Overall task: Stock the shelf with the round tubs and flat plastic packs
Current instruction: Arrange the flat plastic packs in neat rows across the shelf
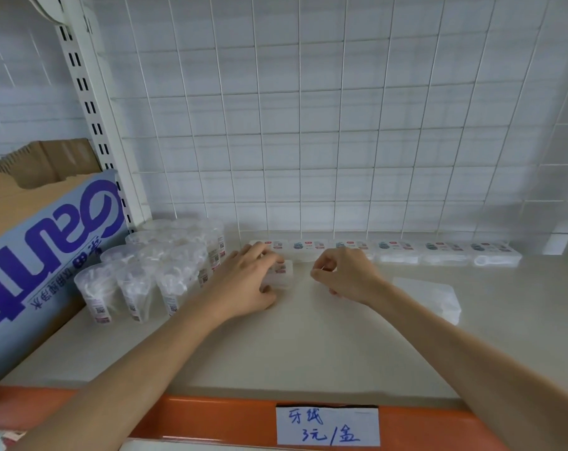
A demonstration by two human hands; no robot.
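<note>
Round tubs cluster left on the beige shelf before a wire grid; left hand grips a flat pack, right hand curls, contents unclear.

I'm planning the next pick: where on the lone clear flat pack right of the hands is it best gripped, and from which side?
The lone flat pack lies low on the shelf, its edges free. Probably pinch opposite edges, thumb on the near one and fingers on the far one, coming from above and in front with the right hand, which is nearest.
</note>
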